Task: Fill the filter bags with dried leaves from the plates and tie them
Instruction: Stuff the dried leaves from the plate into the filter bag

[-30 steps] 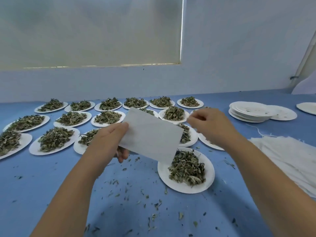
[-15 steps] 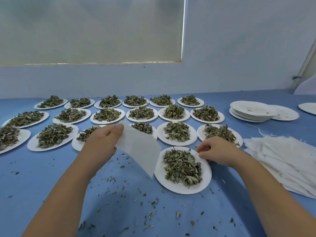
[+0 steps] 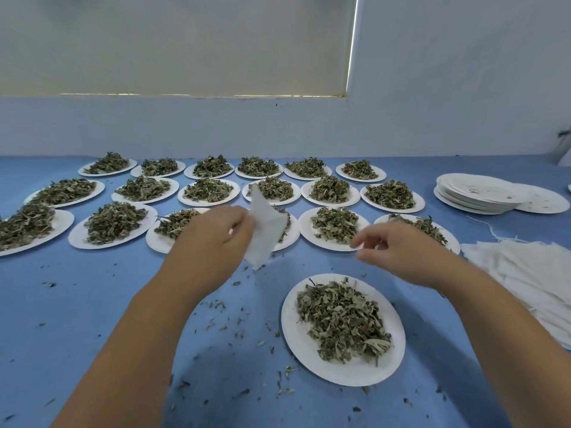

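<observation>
Head view: a person's two bare forearms reached out over a blue table (image 3: pixel 92 304). The left hand (image 3: pixel 216 239) pinched a white filter bag (image 3: pixel 265 230) by one edge, its grip closed on the bag. The bag hung slightly crumpled in the air, in front of the filled plates (image 3: pixel 336 193) ranked in rows behind it. The right hand (image 3: pixel 398 248), blurred, hovered to the right of the bag and apart from it, its grip released and fingers loosely spread. Nearest the person lay one plate (image 3: pixel 292 341) heaped with dried leaves (image 3: pixel 340 319). Spare bags (image 3: pixel 525 270) lay piled at the right, near stacked empty plates (image 3: pixel 475 193).

The bag looked thin, light and limp, so it would likely flop unless held at both sides of its mouth. The leaves seemed brittle and best taken in loose pinches.
</observation>
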`<act>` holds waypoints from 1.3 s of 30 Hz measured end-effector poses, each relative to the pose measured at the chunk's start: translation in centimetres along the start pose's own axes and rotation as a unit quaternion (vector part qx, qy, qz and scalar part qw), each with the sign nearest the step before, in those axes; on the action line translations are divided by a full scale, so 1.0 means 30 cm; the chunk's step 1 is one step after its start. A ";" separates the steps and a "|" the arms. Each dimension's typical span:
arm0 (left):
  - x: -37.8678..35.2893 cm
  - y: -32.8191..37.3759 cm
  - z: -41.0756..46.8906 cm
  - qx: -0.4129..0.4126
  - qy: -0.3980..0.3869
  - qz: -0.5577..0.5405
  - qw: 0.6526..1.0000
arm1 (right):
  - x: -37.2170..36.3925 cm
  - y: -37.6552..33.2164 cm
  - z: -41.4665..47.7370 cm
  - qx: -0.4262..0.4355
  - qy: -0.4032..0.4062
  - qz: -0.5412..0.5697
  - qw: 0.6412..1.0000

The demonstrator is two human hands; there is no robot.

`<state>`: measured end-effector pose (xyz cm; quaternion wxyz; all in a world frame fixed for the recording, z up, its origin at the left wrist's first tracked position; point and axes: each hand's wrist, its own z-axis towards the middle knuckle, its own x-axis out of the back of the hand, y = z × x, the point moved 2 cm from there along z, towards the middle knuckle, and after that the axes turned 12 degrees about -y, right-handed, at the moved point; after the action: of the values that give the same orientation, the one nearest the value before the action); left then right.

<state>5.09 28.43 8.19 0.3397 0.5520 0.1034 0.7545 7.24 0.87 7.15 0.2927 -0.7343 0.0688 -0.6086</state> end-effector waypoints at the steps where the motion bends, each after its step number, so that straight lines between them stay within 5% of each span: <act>1: -0.015 0.015 0.001 -0.021 -0.012 0.024 0.999 | 0.016 -0.045 -0.003 0.031 0.012 0.032 0.999; 6: -0.072 0.066 0.006 -0.077 -0.009 0.044 0.996 | -0.002 -0.269 -0.007 0.156 -0.038 0.133 0.978; 12: -0.146 0.097 0.035 0.009 -0.049 -0.114 0.992 | -0.096 -0.271 0.058 0.105 0.033 0.176 0.978; 22: -0.186 0.067 0.065 0.057 -0.079 -0.160 0.982 | -0.121 -0.166 0.084 0.060 0.049 0.301 0.950; 27: -0.203 0.046 0.056 0.189 -0.149 -0.381 0.893 | -0.120 -0.177 0.068 0.081 0.077 0.265 0.958; 30: -0.185 0.036 0.057 0.231 -0.099 -0.445 0.859 | -0.121 -0.178 0.049 0.092 0.068 0.234 0.965; 35: -0.154 0.055 0.035 0.155 -0.016 -0.191 0.969 | -0.132 -0.187 0.038 0.096 0.053 0.239 0.965; 39: -0.157 0.092 -0.007 0.071 -0.033 -0.092 0.993 | -0.147 -0.192 0.048 0.057 0.067 0.291 0.953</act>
<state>4.56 23.45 6.00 0.3708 0.5872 0.1959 0.6923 6.01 8.11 6.23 0.4934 -0.6222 0.2643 -0.5473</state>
